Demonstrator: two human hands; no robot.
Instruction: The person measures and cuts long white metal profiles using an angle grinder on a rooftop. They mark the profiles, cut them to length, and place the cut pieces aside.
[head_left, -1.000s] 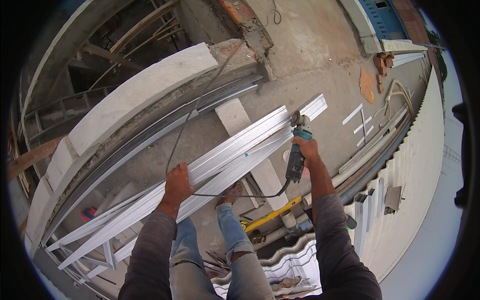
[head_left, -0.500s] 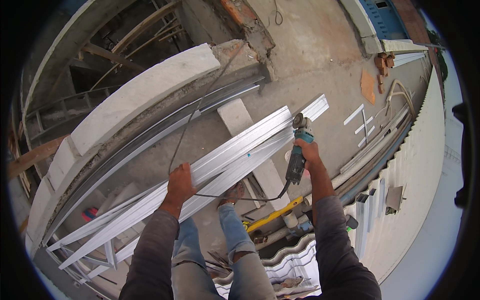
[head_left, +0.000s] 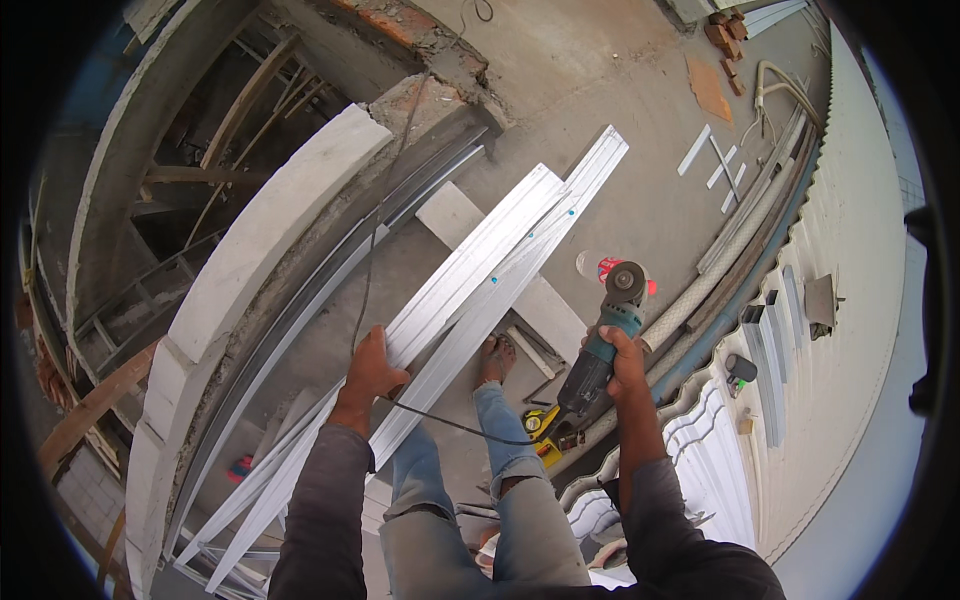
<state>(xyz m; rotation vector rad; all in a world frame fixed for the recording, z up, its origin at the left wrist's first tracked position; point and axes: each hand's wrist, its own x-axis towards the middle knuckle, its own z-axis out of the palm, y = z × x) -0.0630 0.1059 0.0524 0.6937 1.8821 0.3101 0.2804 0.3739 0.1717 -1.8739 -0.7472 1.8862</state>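
Observation:
My right hand [head_left: 626, 362] is wrapped around the body of a teal and black angle grinder [head_left: 590, 368]. The grinder's disc [head_left: 626, 282] points away from me, to the right of the metal and apart from it. Closed on the grinder's dark power cord [head_left: 450, 421], my left hand [head_left: 370, 372] rests against the edge of the metal profiles. These long silver profiles [head_left: 478, 262] lie side by side, slanting from lower left to upper right, with small blue spots on one. Pale blocks [head_left: 550, 318] lie under them.
My bare foot [head_left: 496, 358] stands close to the profiles. A yellow spirit level [head_left: 545, 448] lies below the grinder. Pipes [head_left: 690, 290] and a corrugated sheet edge run along the right. At left a low block wall [head_left: 270, 220] borders a drop with timbers.
The grinder has moved away from the profiles, rightward and nearer to me, still in my right hand. My left hand stays on the cord. The view has turned somewhat, uncovering a red-and-white round thing beside the disc.

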